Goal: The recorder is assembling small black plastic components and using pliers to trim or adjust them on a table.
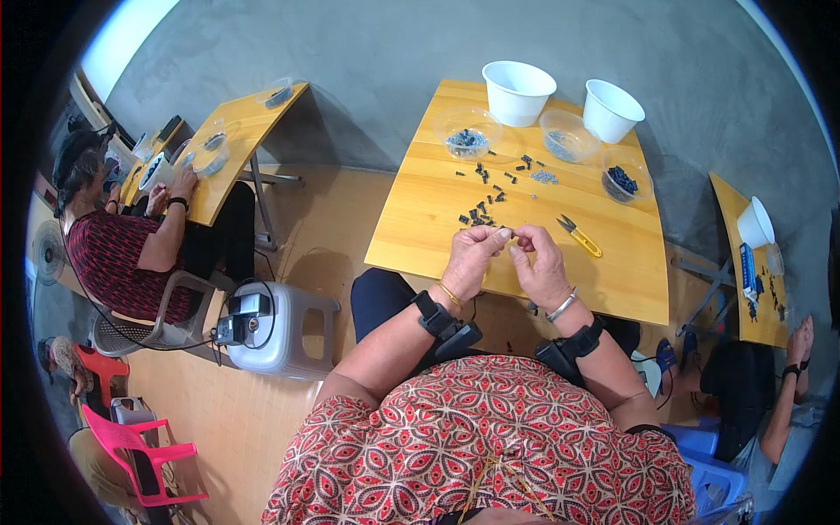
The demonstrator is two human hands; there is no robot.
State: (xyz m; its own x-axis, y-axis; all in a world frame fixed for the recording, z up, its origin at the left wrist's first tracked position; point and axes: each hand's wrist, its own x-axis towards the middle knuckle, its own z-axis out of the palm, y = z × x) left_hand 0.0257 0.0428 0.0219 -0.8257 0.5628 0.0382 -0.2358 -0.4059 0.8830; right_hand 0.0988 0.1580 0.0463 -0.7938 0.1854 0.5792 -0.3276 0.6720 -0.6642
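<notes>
Over the near edge of the wooden table (612, 284), my left hand (471, 259) and my right hand (542, 268) meet fingertip to fingertip. Both are closed in a pinch; whatever sits between the fingers is too small and covered to name. Small black parts (479, 213) lie scattered just beyond my left hand. A little farther off is a small heap of grey pieces (544, 177). Yellow-handled thread snips (581, 236) rest to the right of my right hand, blades pointing away to the left.
Clear bowls hold grey and dark pieces (466, 140), a few grey pieces (569, 147) and black parts (620, 182). Two white tubs (518, 94) stand at the back. A grey stool (284, 328) with devices is at left. Co-workers sit at tables on both sides.
</notes>
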